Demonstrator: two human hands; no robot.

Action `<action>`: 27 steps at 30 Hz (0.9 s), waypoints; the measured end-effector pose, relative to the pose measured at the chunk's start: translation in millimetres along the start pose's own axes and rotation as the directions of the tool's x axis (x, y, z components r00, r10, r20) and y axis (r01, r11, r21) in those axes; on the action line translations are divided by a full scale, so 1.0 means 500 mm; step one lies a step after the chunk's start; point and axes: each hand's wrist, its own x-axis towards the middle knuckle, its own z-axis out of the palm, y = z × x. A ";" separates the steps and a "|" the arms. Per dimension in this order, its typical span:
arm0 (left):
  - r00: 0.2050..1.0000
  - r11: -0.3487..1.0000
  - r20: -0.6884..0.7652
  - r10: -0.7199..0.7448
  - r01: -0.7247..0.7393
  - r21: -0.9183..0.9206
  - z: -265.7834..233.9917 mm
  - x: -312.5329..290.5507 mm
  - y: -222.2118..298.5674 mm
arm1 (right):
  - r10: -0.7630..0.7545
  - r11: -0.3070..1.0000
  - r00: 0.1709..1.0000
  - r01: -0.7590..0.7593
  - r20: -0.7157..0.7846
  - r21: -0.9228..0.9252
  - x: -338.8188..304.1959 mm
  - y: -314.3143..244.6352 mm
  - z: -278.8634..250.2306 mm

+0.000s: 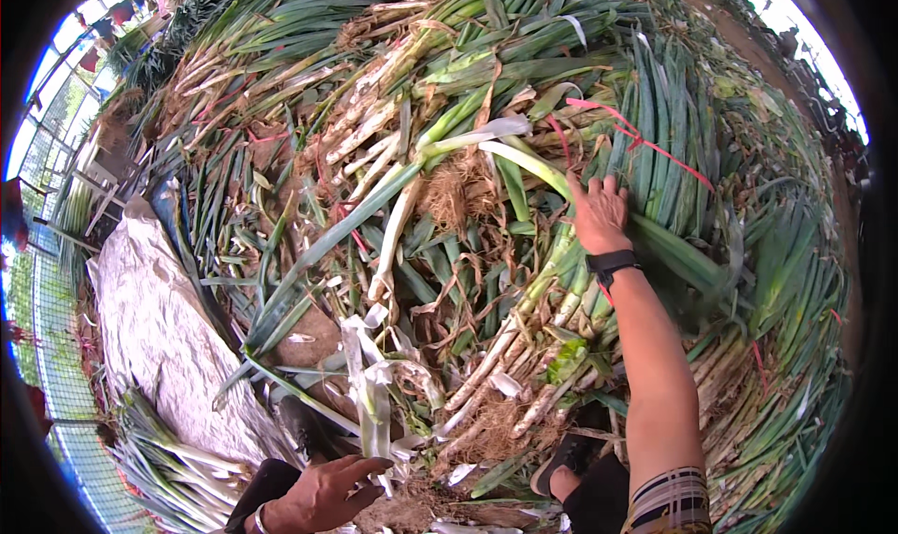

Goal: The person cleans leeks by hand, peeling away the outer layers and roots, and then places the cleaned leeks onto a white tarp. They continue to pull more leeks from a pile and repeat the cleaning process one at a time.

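Observation:
My right hand [601, 214] is reached out over the pile, its fingers closed round a large green onion [528, 164]. That onion's pale stem points to the upper left, and its green leaves run out to the lower right of the hand. Low in the view, my left hand [323, 497] has its fingers apart and holds nothing that I can see. Just above it hang pale peeled leaf strips [371, 384]. Between my hands lies a bunch of green onions [491, 361] with dirty stems and brown roots.
Heaps of green onions [659, 141] surround me, some bundled with pink ties [645, 141]. A white crumpled sheet [154, 319] lies at left, with cleaner white-stemmed onions [178, 459] beside it. My shoe [561, 464] is among the scraps. Netting [56, 338] stands at the far left.

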 end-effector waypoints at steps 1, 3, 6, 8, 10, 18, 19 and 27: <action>1.000 0.999 0.012 0.024 -0.024 0.026 0.001 0.000 0.001 | -0.006 1.000 1.000 0.007 -0.029 0.024 -0.013 -0.001 0.015; 0.994 0.991 -0.007 0.113 -0.112 0.076 0.010 -0.008 0.005 | -0.014 0.993 0.998 0.006 0.062 0.118 -0.052 -0.017 0.026; 0.944 0.937 -0.085 0.320 -0.302 0.176 0.023 -0.039 0.015 | -0.109 0.957 0.991 0.085 0.072 0.277 -0.146 -0.020 -0.021; 0.945 0.923 -0.029 0.326 -0.312 0.228 0.025 -0.067 0.007 | -0.150 0.962 0.969 0.097 0.197 0.256 -0.221 0.018 -0.091; 0.934 0.898 0.031 0.355 -0.350 0.267 0.043 -0.089 0.010 | -0.150 0.965 0.979 0.115 0.137 0.234 -0.320 0.078 -0.180; 0.812 0.753 0.036 0.583 -0.557 0.350 0.138 -0.217 0.158 | 0.022 0.988 0.990 -0.043 0.138 0.145 -0.690 0.284 -0.580; 0.757 0.698 -0.022 0.653 -0.590 0.405 0.148 -0.239 0.185 | -0.018 0.990 0.992 0.000 0.128 0.139 -0.726 0.280 -0.627; 0.538 0.547 -0.278 0.796 -0.442 0.711 0.191 -0.318 0.295 | -0.259 0.966 0.963 0.259 -0.070 -0.022 -0.974 0.234 -0.925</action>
